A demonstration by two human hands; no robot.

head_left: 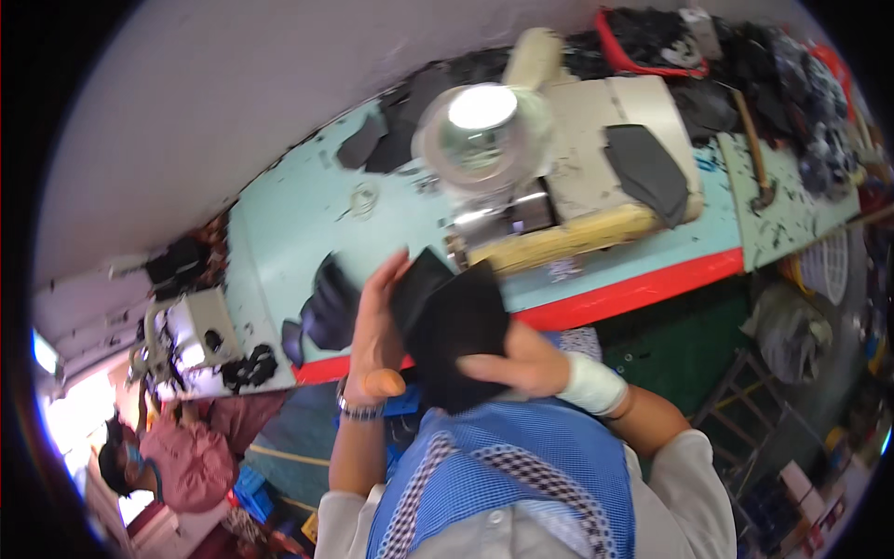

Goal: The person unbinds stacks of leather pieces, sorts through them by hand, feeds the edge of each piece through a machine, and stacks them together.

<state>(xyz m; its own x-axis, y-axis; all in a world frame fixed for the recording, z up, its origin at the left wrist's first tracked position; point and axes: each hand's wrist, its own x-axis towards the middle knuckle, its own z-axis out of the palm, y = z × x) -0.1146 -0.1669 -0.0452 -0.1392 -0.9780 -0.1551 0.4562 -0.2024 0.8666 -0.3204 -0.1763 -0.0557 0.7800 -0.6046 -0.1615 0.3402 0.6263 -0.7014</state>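
Pale turquoise, the worktable [307, 219] with its red front edge runs slantwise across the head view under a plain wall; we see on it a cream machine [596, 149] with a round shiny lamp head [482, 130], a dark cut piece [647, 172] lying on the machine's top, a hammer [756, 154] farther right, and a red basket [643, 42] of dark scraps at the far end; a small stack of dark pieces [326, 307] sits near the table's front edge, just beside our left hand [374, 326]. We hold a black piece of material [456, 331] up before our chest, between both hands; the left hand lies flat and open against its left edge, fingers straight; our right hand [517, 363], its wrist wrapped in white, closes over the lower right part, thumb across the front. Another person in a pink top [186, 456] sits at lower left.
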